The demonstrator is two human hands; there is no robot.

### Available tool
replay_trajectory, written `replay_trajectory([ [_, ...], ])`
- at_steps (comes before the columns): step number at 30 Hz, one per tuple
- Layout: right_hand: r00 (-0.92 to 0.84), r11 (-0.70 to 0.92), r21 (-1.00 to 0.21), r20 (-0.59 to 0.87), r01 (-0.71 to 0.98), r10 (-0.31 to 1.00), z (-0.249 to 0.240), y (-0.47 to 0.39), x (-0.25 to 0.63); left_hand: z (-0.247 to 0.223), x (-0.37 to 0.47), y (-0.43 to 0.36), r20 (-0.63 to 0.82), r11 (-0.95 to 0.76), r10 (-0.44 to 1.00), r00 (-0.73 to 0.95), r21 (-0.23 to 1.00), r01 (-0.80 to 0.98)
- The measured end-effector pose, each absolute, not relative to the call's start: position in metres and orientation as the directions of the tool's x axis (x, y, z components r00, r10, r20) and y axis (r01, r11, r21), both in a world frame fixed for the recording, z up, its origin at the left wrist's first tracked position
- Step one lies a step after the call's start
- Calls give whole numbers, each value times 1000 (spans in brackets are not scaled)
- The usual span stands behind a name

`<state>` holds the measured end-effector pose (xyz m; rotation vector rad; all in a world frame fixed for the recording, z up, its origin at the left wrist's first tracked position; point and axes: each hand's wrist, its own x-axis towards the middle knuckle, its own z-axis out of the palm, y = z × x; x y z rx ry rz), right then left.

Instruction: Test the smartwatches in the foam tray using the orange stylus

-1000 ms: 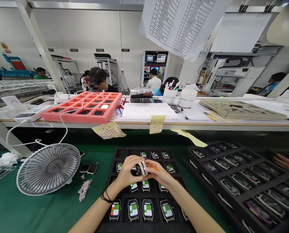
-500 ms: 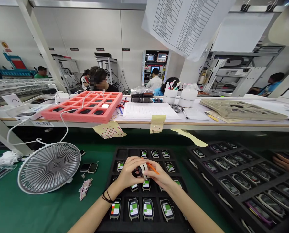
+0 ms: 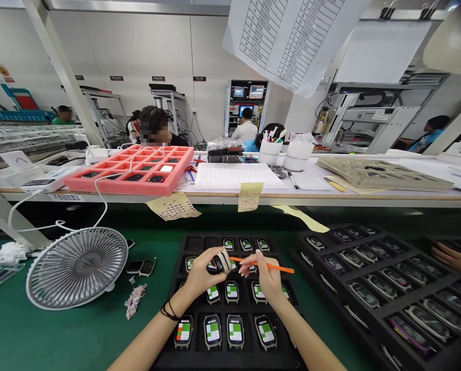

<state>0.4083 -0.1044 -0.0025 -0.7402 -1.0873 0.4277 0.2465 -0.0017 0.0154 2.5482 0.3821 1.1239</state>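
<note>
My left hand point(image 3: 202, 275) is closed around a smartwatch point(image 3: 225, 261), held on edge above a black foam tray point(image 3: 249, 359). Its pale case edge faces right, and the fingers cover much of its dark side. In my right hand point(image 3: 268, 278) a thin orange stick point(image 3: 282, 268) is pinched, its left end reaching close to the watch. Whether the tip touches the case, I cannot tell. Below both hands, several watches point(image 3: 235, 332) lie in the tray's compartments with lit screens showing green and white blocks; one point(image 3: 183, 332) also shows red.
On the right stands a stack of black trays point(image 3: 331, 304) with watches, a co-worker's hand point(image 3: 453, 259) beside it. A grey fan point(image 3: 78, 268) is at left, near two loose watches point(image 3: 148, 267). The shelf carries a pink foam tray point(image 3: 161, 189) and papers point(image 3: 234, 176).
My right hand has drawn away to the right from my left hand, bringing the orange stick out level. The watch in my left hand has shifted slightly up and left.
</note>
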Motion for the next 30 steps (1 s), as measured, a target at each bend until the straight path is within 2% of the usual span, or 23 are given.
replay_trajectory([
  [30, 411, 697, -712, 662, 84, 627, 2, -106, 407, 12, 247, -3, 657, -919, 348, 669, 382, 104],
])
